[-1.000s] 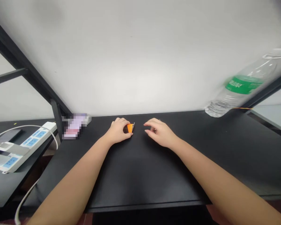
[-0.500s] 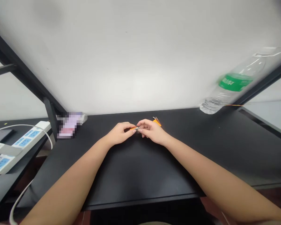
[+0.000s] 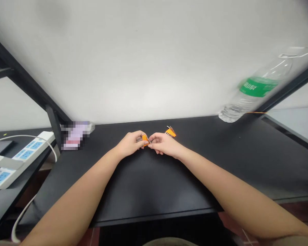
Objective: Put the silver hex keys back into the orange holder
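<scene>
Near the middle of the black desk (image 3: 154,191), my left hand (image 3: 130,144) pinches a small orange holder (image 3: 145,139) with thin dark and metallic rods sticking out of it. My right hand (image 3: 165,144) is closed at the holder's right end, its thumb and fingertips on the metallic tips there. Just behind my right hand lies a second orange holder (image 3: 170,132), also with thin rods, resting on the desk. The fingers partly hide the held piece.
At the back right a clear bottle with a green label (image 3: 258,86) leans near the wall. A pixelated pale item (image 3: 75,136) lies at the back left. Further left are a white power strip (image 3: 24,159), a cable and a dark frame post (image 3: 53,126).
The held orange holder has turned, so more of its orange face and its rods show. My right hand has shifted slightly down, uncovering more of the second holder.
</scene>
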{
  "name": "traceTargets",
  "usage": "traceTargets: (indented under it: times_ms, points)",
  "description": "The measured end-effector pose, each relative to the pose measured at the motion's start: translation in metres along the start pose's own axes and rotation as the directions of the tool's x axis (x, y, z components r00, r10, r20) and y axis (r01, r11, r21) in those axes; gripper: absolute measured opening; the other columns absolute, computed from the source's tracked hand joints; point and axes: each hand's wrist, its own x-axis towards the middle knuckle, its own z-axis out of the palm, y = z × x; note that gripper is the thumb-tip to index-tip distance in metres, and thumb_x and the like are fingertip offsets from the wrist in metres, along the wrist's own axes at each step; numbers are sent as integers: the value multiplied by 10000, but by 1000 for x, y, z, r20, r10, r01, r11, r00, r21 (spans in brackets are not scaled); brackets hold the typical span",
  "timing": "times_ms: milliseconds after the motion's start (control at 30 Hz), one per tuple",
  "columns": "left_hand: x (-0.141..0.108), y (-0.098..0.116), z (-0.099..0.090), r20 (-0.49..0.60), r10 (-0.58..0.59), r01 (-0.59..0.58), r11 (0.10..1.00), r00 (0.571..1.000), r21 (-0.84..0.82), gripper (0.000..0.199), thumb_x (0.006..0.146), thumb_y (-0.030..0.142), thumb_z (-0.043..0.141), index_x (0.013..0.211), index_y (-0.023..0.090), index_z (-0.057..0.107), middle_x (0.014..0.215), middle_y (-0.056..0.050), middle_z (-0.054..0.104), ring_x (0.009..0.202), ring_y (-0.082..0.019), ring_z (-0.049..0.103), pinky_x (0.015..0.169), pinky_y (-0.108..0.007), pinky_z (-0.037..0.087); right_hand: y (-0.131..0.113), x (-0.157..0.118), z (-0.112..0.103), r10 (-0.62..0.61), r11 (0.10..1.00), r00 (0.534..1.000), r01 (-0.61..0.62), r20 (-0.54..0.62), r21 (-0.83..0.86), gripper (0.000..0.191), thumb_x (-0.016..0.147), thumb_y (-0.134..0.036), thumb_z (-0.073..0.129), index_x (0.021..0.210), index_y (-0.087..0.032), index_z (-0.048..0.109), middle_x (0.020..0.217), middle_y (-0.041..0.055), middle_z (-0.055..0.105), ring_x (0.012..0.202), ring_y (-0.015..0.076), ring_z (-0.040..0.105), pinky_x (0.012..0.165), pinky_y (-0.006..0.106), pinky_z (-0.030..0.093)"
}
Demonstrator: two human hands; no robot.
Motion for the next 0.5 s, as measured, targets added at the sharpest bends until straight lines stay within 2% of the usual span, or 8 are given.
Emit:
traceTargets:
  times_ms: [67, 133, 233, 333, 400, 500]
  points:
    - [1, -2, 1, -31, 27, -23, 993, 999, 114, 217, 955, 373, 619, 1096, 248, 727, 940, 1, 772, 845, -170, 719, 829, -295, 569, 0, 1, 4, 17, 994, 998, -23, -61, -104, 171, 880, -319, 706, 990, -193, 670, 684, -6, 638, 535, 124, 584, 447, 222, 439]
    - [1, -5, 3, -69, 67, -50, 972, 995, 230, 329, 963, 378, 606, 1246, 253, 716, 1110, -34, 771, 975, -205, 724, 927, -333, 558, 1, 2, 7, 20, 978, 995, -40, -102, -206, 110, 881, -280, 678, 951, -195, 671, 699, 4, 666, 522, 128, 597, 455, 231, 442]
    - [0, -6, 6, -48, 119, -92, 923, 992, 374, 517, 930, 430, 649, 1401, 217, 650, 1175, -99, 735, 1040, -255, 702, 944, -375, 552, 1, 2, 7, -43, 930, 990, -9, -134, -368, 47, 870, -219, 656, 900, -194, 681, 768, 21, 718, 558, 131, 625, 531, 249, 464]
    - [-2, -5, 8, 7, 109, -101, 891, 994, 443, 607, 842, 502, 740, 1369, 209, 667, 1122, -117, 696, 970, -268, 686, 855, -368, 559, 2, 1, 7, -136, 865, 981, 51, -136, -499, 45, 873, -205, 652, 887, -198, 694, 805, 23, 739, 663, 151, 656, 627, 265, 470]
    - [-2, -5, 10, 10, 94, -88, 878, 996, 470, 541, 838, 502, 740, 1297, 217, 700, 1113, -115, 673, 929, -260, 675, 813, -360, 553, 2, 1, 9, -169, 822, 977, 68, -129, -565, 42, 883, -207, 651, 891, -201, 691, 795, 20, 733, 697, 162, 656, 654, 272, 459]
    - [0, -9, 12, -24, 101, -75, 856, 995, 512, 429, 882, 454, 693, 1246, 229, 722, 1112, -111, 655, 945, -257, 658, 839, -367, 544, 3, 0, 11, -207, 749, 970, 71, -130, -659, 46, 912, -219, 633, 898, -203, 673, 788, 26, 720, 709, 171, 646, 657, 276, 434]
